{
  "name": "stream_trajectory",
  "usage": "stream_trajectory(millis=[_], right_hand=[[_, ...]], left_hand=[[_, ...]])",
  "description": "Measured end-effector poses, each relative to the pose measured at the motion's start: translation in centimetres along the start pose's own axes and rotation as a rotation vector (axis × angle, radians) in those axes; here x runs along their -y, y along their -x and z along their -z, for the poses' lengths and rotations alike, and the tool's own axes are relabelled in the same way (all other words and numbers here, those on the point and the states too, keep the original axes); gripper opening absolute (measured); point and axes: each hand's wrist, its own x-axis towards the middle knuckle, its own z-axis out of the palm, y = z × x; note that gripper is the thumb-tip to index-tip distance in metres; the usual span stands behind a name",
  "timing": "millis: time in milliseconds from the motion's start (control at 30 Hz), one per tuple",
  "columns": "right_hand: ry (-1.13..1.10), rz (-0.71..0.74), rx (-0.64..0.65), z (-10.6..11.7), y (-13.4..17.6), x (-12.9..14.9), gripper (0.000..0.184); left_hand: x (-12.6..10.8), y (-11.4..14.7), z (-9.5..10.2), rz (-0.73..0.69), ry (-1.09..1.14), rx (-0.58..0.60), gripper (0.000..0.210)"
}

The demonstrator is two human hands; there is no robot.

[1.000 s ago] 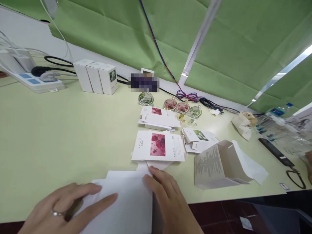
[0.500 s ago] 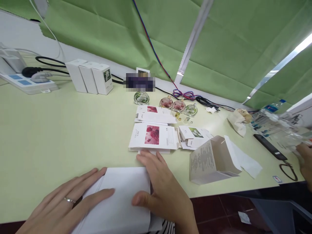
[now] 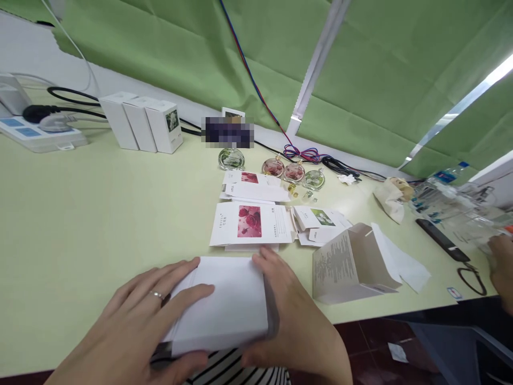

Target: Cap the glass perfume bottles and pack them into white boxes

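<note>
White box (image 3: 230,305): plain smooth top, straight edges, faint seam along left, dark patch at near left corner
Left hand (image 3: 146,307): gripping left side, fingers over top
Right hand (image 3: 296,313): gripping right side
Place: near edge of table (image 3: 100,224), near rose-print carton (image 3: 249,222)

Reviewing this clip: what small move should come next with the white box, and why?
Probably ease the white box slightly farther onto the table: the left hand and right hand flank it, and its near side appears at or past the table's front edge, beside striped fabric.
</note>
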Motion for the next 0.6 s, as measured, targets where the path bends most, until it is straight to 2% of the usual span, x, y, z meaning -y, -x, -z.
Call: stream_trajectory(millis=[100,233,400,600], right_hand=[[0.087,0.048,-0.027,0.2,-0.7,-0.6,0.128],[0.092,0.074,-0.039,0.0,-0.7,-0.8,0.123],[0.046,0.168,-0.119,-0.5,-0.2,-1.3,0.114],[-0.028,0.261,-0.228,-1.0,0.1,-2.0,0.101]], left_hand=[[0.0,-0.8,-0.4,-0.002,0.007,0.021,0.052],[0.1,-0.7,-0.2,-0.018,0.01,0.035,0.054],[0.0,-0.3,0.2,0.002,0.041,0.056,0.044],[-0.5,-0.5,0.6,0.075,0.125,0.076,0.058]])
